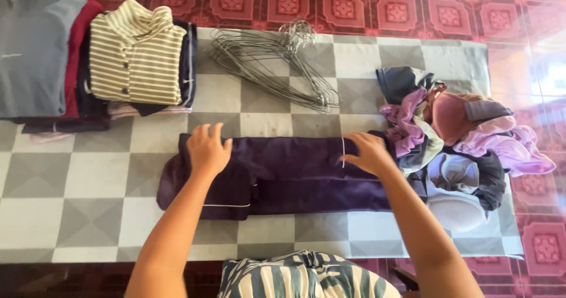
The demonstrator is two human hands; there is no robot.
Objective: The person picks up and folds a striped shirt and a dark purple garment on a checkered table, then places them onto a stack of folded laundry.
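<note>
A dark purple garment (295,174) with thin white piping lies folded into a long band across the grey checked cloth (88,180). My left hand (207,149) presses flat on its left end, fingers spread. At the garment's right end my right hand (367,152) rests on the top edge, fingers curled over the fabric near a white trim line. Both forearms reach in from the bottom of the view.
A stack of folded clothes topped by a striped buttoned shirt (135,53) and a grey top (35,50) sits at the back left. Several wire hangers (277,62) lie at the back middle. A heap of unfolded purple, pink and grey clothes (466,139) lies at the right.
</note>
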